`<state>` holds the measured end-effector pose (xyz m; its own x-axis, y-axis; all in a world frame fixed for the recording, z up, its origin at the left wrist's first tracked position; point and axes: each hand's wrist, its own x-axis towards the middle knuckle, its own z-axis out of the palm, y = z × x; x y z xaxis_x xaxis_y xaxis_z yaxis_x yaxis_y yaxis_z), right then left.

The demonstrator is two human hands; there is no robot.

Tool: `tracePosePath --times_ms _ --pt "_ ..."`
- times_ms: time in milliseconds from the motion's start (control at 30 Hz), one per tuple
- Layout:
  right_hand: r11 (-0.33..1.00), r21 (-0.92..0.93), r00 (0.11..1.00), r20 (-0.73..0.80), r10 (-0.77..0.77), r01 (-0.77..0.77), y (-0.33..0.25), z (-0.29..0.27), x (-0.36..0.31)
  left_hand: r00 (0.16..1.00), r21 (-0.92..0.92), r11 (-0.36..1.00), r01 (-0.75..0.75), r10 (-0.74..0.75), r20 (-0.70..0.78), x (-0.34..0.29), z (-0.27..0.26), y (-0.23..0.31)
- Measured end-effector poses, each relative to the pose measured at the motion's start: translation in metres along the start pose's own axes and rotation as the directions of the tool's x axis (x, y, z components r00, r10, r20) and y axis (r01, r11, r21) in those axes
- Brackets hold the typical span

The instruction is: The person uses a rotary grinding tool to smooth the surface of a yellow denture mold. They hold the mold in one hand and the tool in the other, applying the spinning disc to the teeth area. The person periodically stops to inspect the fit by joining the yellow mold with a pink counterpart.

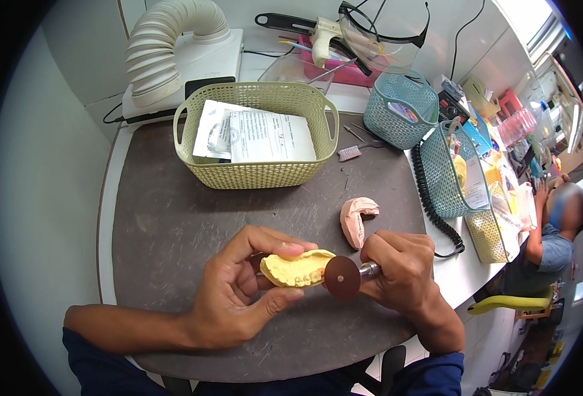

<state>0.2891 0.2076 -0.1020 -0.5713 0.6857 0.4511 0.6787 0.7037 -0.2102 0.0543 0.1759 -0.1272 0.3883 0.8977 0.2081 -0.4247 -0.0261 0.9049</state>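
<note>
The left hand (233,290), angled inward, pinches a yellow tooth model (293,268); the right hand (400,272), knuckles up, grips a silver tool (370,268), its 1 brown disc (343,280) beside the model.

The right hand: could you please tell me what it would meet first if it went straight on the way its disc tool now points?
Going left, the right hand would probably bring its brown disc against the yellow dental cast in the left hand; whether they touch now is unclear.
</note>
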Motion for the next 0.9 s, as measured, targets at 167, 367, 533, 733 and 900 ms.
tracePosePath --times_ms 167,367,533,733,900 --pt "1.000 0.002 1.000 -0.003 0.031 -0.031 -0.0016 -0.0014 0.0012 1.000 0.039 0.999 0.001 -0.001 -0.013 -0.0012 0.0004 0.0014" --pt "1.000 -0.010 0.999 0.016 0.029 -0.029 -0.0015 -0.0018 0.0011 1.000 0.036 0.999 -0.007 0.008 -0.013 -0.0009 0.0006 0.0016" --pt "1.000 -0.012 1.000 0.019 0.024 -0.024 -0.0014 -0.0017 0.0008 1.000 0.045 0.999 -0.014 0.014 -0.002 -0.0011 -0.0001 0.0016" --pt "1.000 -0.004 1.000 0.006 0.011 -0.011 0.0002 0.0005 -0.0001 1.000 0.059 0.998 -0.016 0.017 -0.005 -0.0013 0.0003 0.0029" --pt "1.000 -0.009 1.000 0.003 0.007 -0.007 -0.0005 0.0001 0.0003 1.000 0.064 0.998 -0.012 0.012 -0.001 -0.0012 0.0004 0.0033"
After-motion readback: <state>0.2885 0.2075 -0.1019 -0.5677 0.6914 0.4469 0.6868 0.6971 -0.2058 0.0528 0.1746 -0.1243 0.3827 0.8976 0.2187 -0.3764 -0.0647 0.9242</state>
